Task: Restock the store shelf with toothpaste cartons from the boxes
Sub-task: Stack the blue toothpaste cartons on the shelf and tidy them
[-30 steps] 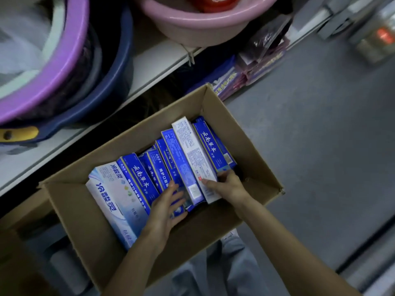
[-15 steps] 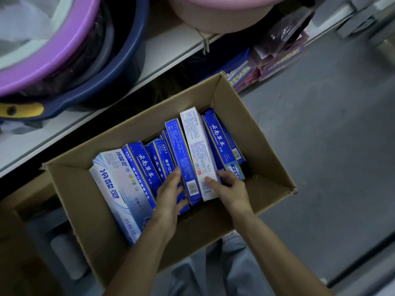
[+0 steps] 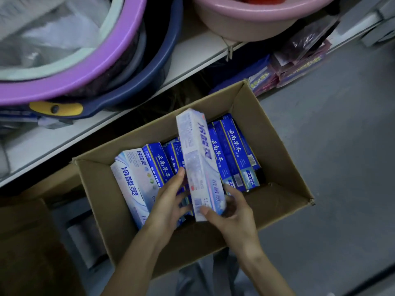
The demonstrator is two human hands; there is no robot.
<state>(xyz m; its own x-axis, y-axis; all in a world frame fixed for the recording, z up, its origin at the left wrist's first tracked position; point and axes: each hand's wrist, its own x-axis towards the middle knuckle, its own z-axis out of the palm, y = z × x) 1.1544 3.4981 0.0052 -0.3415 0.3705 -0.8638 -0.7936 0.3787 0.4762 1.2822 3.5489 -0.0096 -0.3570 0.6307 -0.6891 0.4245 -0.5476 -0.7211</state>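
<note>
An open brown cardboard box (image 3: pixel 280 167) stands on the grey floor (image 3: pixel 333 146), close in front of a white shelf board (image 3: pixel 192 52). Inside the box, dark blue toothpaste cartons (image 3: pixel 234 150) stand packed side by side, and two pale white-and-blue cartons (image 3: pixel 132 180) lean at the left end of the row. The right hand (image 3: pixel 233 212) pinches the lower end of one long white-and-pale-blue toothpaste carton (image 3: pixel 197 159) between the thumb and the curled fingers. This carton is above the row, tilted, with its upper end toward the shelf. The left hand (image 3: pixel 168 201) holds nothing. Its fingers are almost straight and rest on the blue cartons just beside the held carton; I cannot tell if the fingertip touches it. On the shelf board stand a purple plastic basin (image 3: pixel 96 67) inside a dark blue basin (image 3: pixel 164 60), and to the right a pink basin (image 3: pixel 256 24).
</note>
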